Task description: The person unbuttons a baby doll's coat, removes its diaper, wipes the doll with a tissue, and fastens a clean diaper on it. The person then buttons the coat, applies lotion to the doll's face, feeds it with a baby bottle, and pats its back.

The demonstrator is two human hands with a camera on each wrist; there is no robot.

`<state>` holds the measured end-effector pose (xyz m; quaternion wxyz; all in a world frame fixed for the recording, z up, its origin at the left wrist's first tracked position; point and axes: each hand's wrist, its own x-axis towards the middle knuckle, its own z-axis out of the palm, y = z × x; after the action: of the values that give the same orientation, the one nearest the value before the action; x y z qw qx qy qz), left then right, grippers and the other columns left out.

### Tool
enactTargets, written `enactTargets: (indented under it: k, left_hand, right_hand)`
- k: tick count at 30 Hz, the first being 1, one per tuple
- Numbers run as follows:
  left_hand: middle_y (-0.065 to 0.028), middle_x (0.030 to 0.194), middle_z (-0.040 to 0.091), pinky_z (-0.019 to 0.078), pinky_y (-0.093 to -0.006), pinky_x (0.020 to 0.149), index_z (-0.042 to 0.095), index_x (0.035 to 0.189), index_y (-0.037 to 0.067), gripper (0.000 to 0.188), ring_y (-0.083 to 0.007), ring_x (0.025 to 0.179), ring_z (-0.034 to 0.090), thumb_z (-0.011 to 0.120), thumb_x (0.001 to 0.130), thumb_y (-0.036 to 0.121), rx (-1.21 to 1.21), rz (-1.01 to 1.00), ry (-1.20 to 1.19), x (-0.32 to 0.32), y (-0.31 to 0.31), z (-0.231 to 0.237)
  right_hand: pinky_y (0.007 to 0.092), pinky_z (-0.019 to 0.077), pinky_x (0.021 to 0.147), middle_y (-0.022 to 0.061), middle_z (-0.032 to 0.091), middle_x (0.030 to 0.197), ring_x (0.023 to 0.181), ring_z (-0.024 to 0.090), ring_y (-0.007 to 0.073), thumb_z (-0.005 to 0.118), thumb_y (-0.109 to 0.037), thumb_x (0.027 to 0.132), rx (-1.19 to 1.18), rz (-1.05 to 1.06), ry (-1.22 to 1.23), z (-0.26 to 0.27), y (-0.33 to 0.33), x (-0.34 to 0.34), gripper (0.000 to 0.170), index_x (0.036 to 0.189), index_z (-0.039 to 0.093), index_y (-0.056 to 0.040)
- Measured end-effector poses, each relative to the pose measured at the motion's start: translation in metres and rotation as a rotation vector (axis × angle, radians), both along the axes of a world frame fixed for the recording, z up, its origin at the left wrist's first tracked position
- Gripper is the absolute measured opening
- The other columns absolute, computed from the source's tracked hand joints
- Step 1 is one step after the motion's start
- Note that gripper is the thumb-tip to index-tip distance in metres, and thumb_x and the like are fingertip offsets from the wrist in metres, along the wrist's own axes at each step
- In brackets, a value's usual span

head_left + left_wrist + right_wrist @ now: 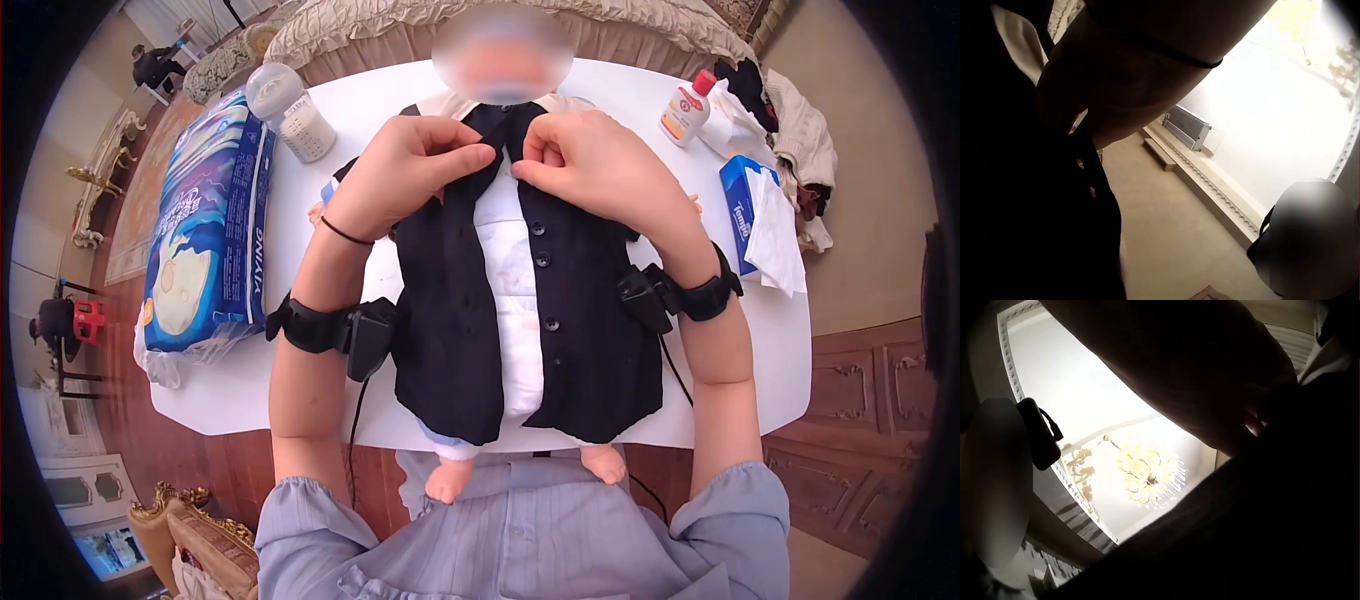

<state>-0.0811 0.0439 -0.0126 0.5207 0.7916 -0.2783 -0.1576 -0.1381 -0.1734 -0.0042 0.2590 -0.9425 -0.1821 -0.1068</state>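
Note:
A baby doll [603,464] lies on its back on the white table, its feet toward me. It wears a black vest [445,340] over a white garment [518,350], and the vest's front hangs apart below the collar. My left hand [415,165] pinches the left front edge near the neck. Opposite it, my right hand [600,165] pinches the other edge, just above a row of dark buttons [543,259]. Buttonholes show along the black cloth [1035,212] in the left wrist view. The right wrist view is mostly dark, with my hand [1210,375] over the vest.
On the left of the table [215,410] lie a blue diaper pack [205,230] and a baby bottle [305,132]. A red-capped lotion bottle [686,112], a blue tissue pack [737,205] and piled clothes [800,135] are at the right. Cables hang from both wrist cameras.

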Motion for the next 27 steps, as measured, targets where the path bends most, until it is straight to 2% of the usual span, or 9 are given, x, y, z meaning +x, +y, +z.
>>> enactTargets:
  k: [4,7,9,10,12,15,21,25,27]
  left_hand:
    - [0.0032,0.085,0.065,0.0444,-0.0181,0.066,0.071,0.098,-0.002,0.022,-0.0028,0.076,0.056,0.072,0.088,0.017,-0.064,0.007,0.07,0.002,0.0,-0.007]
    - [0.0023,0.086,0.067,0.0444,-0.0182,0.065,0.072,0.101,-0.003,0.022,-0.0035,0.076,0.057,0.073,0.087,0.015,-0.101,0.04,0.042,-0.002,-0.004,-0.008]
    - [0.0005,0.085,0.067,0.047,-0.0189,0.066,0.071,0.102,-0.004,0.023,-0.005,0.075,0.059,0.072,0.087,0.012,-0.077,0.055,0.068,-0.005,-0.005,-0.002]
    - [0.0005,0.085,0.067,0.047,-0.0189,0.066,0.071,0.102,-0.004,0.023,-0.005,0.075,0.059,0.072,0.087,0.012,-0.077,0.054,0.068,-0.006,-0.006,-0.001]
    - [-0.0025,0.086,0.069,0.0486,-0.019,0.068,0.071,0.102,-0.006,0.024,-0.0063,0.076,0.061,0.072,0.086,0.011,-0.07,0.083,0.055,-0.008,-0.008,0.0]
    - [-0.0033,0.079,0.068,0.0458,-0.0199,0.061,0.072,0.1,-0.007,0.027,-0.005,0.07,0.057,0.073,0.085,0.016,-0.183,0.09,-0.02,-0.012,-0.011,-0.008]
    - [-0.0045,0.08,0.069,0.0468,-0.02,0.062,0.072,0.102,-0.007,0.026,-0.0053,0.071,0.058,0.071,0.086,0.015,-0.167,0.096,-0.139,-0.015,-0.013,-0.007]
    - [-0.0043,0.078,0.069,0.0464,-0.0193,0.06,0.071,0.102,-0.006,0.026,-0.0057,0.069,0.059,0.071,0.087,0.014,-0.135,0.099,-0.086,-0.017,-0.012,-0.003]
    - [-0.0041,0.077,0.068,0.0483,-0.0197,0.059,0.07,0.105,-0.006,0.027,-0.0061,0.068,0.06,0.07,0.087,0.015,-0.144,0.081,-0.09,-0.016,-0.012,-0.004]
  right_hand:
    - [0.0308,0.0453,0.056,0.009,0.061,0.062,0.056,0.058,0.0171,0.067,-0.02,0.083,-0.023,-0.003,0.085,0.004,-0.002,-0.002,0.021,0.082,0.065,0.0008]
    - [0.0271,0.0442,0.055,0.0058,0.061,0.063,0.056,0.057,0.0125,0.065,-0.017,0.085,0.086,0.026,0.152,0.003,-0.005,0.0,0.018,0.083,0.065,0.0012]
    - [0.0224,0.0409,0.053,0.0015,0.06,0.064,0.056,0.054,0.0074,0.063,-0.015,0.087,0.395,0.041,0.429,0.002,-0.005,0.004,0.016,0.084,0.065,0.0002]
    - [0.0224,0.0409,0.053,0.0015,0.06,0.064,0.056,0.054,0.0074,0.063,-0.015,0.087,0.396,0.04,0.428,0.002,-0.005,0.005,0.016,0.084,0.065,0.0002]
    - [0.0193,0.0358,0.05,-0.0014,0.057,0.062,0.055,0.051,0.0045,0.064,-0.016,0.086,0.566,0.036,0.481,0.002,-0.004,0.007,0.015,0.082,0.064,-0.0016]
    - [0.019,0.0321,0.048,-0.0012,0.056,0.06,0.052,0.047,0.0039,0.066,-0.017,0.084,0.649,0.037,0.516,0.004,-0.002,0.007,0.014,0.08,0.063,-0.0036]
    - [0.0191,0.0276,0.045,-0.0012,0.056,0.058,0.048,0.044,0.0032,0.066,-0.019,0.083,0.679,0.018,0.439,-0.004,0.001,0.009,0.015,0.077,0.061,-0.0061]
    - [0.0192,0.027,0.044,-0.0013,0.056,0.058,0.047,0.044,0.0032,0.067,-0.018,0.083,0.706,0.006,0.431,-0.005,0.002,0.009,0.015,0.076,0.06,-0.0065]
    - [0.0217,0.0368,0.046,0.0023,0.059,0.056,0.049,0.053,0.0072,0.066,-0.014,0.077,0.748,-0.025,0.419,-0.004,0.003,0.008,0.016,0.067,0.062,-0.0023]
